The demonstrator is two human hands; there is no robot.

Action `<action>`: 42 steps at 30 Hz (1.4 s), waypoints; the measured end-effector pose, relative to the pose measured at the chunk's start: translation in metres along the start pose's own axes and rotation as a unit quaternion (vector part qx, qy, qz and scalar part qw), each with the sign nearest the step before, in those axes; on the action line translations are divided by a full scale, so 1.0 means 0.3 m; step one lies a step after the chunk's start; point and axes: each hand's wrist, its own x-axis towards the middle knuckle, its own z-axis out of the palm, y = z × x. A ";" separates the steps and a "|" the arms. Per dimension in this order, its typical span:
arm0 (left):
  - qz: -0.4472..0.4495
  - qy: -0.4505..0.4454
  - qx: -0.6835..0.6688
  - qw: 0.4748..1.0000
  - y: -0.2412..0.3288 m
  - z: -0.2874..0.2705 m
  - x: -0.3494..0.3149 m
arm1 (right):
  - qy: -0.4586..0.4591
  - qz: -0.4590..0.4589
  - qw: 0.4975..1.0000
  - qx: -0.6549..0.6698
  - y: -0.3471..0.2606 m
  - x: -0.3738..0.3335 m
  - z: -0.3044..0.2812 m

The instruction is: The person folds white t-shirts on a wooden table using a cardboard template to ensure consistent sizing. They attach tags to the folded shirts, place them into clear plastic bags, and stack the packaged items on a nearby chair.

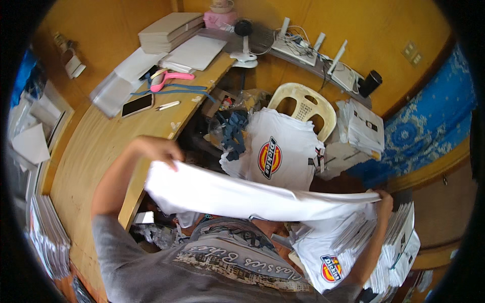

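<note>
A white folded cloth, likely a T-shirt, is stretched across in front of me, held up by both ends. My left hand grips its left end close to the wooden table's edge. At the far right end, my right hand pinches the other corner. Just beyond the cloth, a white T-shirt with a red and yellow printed logo is draped over a cream plastic chair. Another printed white shirt lies below my right arm, beside a stack of folded white shirts.
The wooden table on the left bears a phone, a pink tape dispenser, blue strips and stacked paper. Routers stand on a back shelf. More packed shirts sit beside the chair, near a blue curtain.
</note>
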 end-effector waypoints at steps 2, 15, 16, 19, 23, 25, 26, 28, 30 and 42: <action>-0.073 -0.093 0.253 0.960 -0.039 -0.072 0.195 | -0.141 -0.029 0.977 -0.157 0.083 0.139 0.043; -0.145 0.127 0.310 0.931 -0.348 0.521 0.456 | -0.071 -0.027 0.994 -0.075 0.092 0.078 0.292; -0.129 0.168 0.248 0.945 -0.264 0.434 0.482 | -0.086 0.010 0.988 -0.131 0.173 0.034 0.208; -0.165 0.355 0.190 0.900 -0.026 0.427 0.109 | -0.101 -0.052 0.981 -0.155 0.078 0.193 0.188; -0.126 0.575 0.060 0.806 0.208 0.543 -0.215 | 0.160 -0.170 0.950 0.207 -0.130 0.381 0.149; -0.172 0.640 0.024 0.748 0.319 0.646 -0.371 | 0.094 -0.174 0.979 -0.041 -0.257 0.519 0.102; -0.174 0.669 0.025 0.722 0.370 0.704 -0.439 | 0.137 -0.240 0.954 0.113 -0.300 0.612 0.112; -0.200 0.726 0.019 0.658 0.498 0.820 -0.541 | 0.191 -0.352 0.845 0.355 -0.477 0.686 0.074; -0.219 0.778 0.023 0.588 0.592 0.940 -0.622 | 0.154 -0.415 0.809 0.386 -0.623 0.802 0.058; -0.043 0.904 0.223 0.363 0.870 1.317 -1.063 | 0.122 -0.412 0.668 0.608 -1.605 0.953 -0.335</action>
